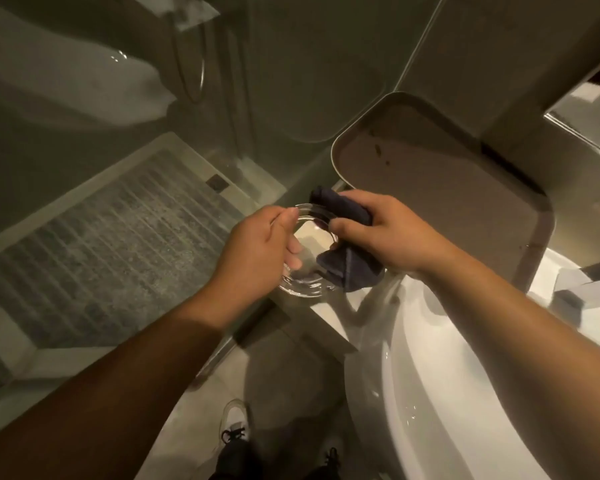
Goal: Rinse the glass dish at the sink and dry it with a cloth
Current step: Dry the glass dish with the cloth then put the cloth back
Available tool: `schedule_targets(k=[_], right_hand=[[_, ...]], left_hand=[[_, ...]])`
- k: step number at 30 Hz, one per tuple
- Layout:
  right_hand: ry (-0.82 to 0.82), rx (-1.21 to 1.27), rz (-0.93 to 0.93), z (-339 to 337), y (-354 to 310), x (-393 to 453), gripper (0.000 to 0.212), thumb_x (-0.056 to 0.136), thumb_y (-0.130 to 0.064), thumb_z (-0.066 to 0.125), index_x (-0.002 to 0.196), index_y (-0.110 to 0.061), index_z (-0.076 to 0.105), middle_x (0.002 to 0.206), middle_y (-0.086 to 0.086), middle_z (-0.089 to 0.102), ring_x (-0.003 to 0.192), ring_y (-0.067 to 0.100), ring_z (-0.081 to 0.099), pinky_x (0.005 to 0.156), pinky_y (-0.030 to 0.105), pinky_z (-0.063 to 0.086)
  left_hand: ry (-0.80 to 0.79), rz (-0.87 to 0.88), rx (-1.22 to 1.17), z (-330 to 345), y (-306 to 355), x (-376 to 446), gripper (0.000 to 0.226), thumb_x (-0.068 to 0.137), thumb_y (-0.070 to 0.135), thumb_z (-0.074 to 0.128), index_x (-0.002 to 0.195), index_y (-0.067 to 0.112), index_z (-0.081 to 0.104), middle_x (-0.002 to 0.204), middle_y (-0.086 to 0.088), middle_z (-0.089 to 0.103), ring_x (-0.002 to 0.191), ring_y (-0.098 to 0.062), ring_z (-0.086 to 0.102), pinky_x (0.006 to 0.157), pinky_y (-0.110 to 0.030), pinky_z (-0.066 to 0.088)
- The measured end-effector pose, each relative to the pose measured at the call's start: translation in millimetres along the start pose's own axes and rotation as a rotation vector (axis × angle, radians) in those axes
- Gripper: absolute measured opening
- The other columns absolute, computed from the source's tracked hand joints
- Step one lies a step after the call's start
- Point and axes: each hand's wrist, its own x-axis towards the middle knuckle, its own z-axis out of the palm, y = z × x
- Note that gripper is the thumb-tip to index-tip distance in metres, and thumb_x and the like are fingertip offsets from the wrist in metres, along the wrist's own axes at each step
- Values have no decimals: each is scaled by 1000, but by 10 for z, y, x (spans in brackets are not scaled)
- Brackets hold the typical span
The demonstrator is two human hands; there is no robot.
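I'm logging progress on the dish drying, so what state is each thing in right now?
Clear round glass dish: held in the air, tilted, beside the basin.
Dark blue cloth: bunched, pressed over the dish's rim.
Left hand: gripping the dish's edge.
Right hand: closed on the cloth.
White ceramic sink basin: no running water visible.
Brown rounded tray: leaning upright, stained.

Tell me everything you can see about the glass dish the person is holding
The glass dish is round, clear and thick-walled, with a heavy rim that catches the light. It is held in the air, tilted, beside the white sink. The left hand has a grip on its left side, fingers curled inside. The right hand presses a dark cloth against its right rim. Any leftover water is too hard to tell.
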Motion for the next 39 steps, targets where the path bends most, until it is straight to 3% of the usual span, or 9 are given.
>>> schedule_targets(k=[6,10,13,17,23,26,29,34,39], right_hand=[[283,272,131,335,111,-304,20,86,-39,60,102,-28,67,87,-7,71,84,12,67,86,47,53],[473,323,148,618,100,-435,23,87,-46,55,106,-37,63,95,-14,70,92,9,65,89,48,52],[552,454,185,757,103,-466,26,86,-50,51,112,-50,57,108,-17,68,106,11,64,94,46,51],[462,329,93,548,127,-428,26,92,-37,56,116,-35,61,100,-18,69,95,1,65,83,28,50],[125,-11,-28,27,83,-152,31,91,-37,59,122,-38,62,95,-16,70,89,2,65,85,24,48],[206,124,-12,128,46,-208,22,94,-32,57,114,-40,62,93,-9,71,83,5,68,81,26,53],[378,202,90,389,87,-377,20,96,-34,54,113,-30,64,96,-8,71,91,9,66,84,32,50],[277,282,133,1046,-14,-551,20,93,-41,46,80,-36,61,78,-21,67,75,-10,57,70,13,43],[501,509,232,497,201,-479,20,84,-42,53,90,-31,68,86,-5,73,83,13,65,83,41,50]], left_hand=[[174,11,39,201,-26,-81,28,98,36,44,77,29,60,62,2,65,53,-7,62,55,-24,49],[295,-117,-140,233,55,-28,33,99,41,39,82,23,61,62,2,65,54,-14,64,52,-32,51],[323,-120,-158,318,119,-44,33,101,38,37,85,22,61,63,2,65,50,-6,62,47,-20,48],[254,-165,-172,286,125,-122,32,103,37,36,87,24,61,66,1,66,52,-5,64,47,-17,48],[61,-113,-110,226,142,-156,28,101,40,40,85,30,60,60,4,66,49,-15,65,43,-24,48],[153,-119,-137,234,155,-140,29,100,43,40,81,34,62,61,5,66,50,-17,66,43,-26,46],[312,-188,-184,254,182,-97,33,102,40,39,84,22,61,58,2,66,51,-17,66,46,-27,49],[379,-73,-346,413,515,26,30,102,37,36,86,21,57,56,6,64,49,-15,66,44,-24,48],[359,-116,-298,232,472,56,35,102,43,34,89,19,56,59,5,64,51,-14,67,44,-24,48]])
